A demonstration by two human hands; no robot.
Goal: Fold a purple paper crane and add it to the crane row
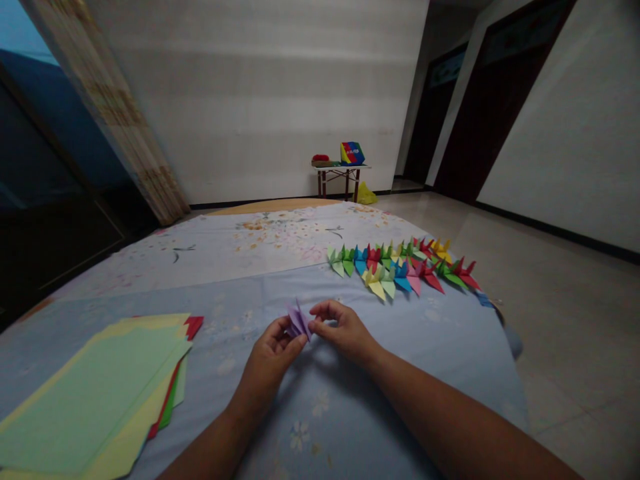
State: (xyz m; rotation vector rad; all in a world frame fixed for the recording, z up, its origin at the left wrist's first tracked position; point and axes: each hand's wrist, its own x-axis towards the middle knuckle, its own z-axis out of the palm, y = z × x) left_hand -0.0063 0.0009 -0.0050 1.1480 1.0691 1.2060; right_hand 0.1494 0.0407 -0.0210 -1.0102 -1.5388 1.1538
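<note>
A small purple folded paper (299, 321) with several pointed layers is held up over the blue cloth. My left hand (277, 345) pinches it from the left, thumb in front and fingers behind. From the other side my right hand (343, 327) reaches in, its thumb and forefinger drawn together at the paper's right edge. Beyond them to the right, several finished paper cranes (385, 283) in green, blue, red, pink and yellow stand in rows.
A stack of coloured paper sheets (100, 393), pale green on top, lies at the left. The round table carries a flowered tablecloth (280, 240). Against the far wall stands a small side table (343, 168) with a colourful box (353, 153). A yellow bag (367, 194) is on the floor.
</note>
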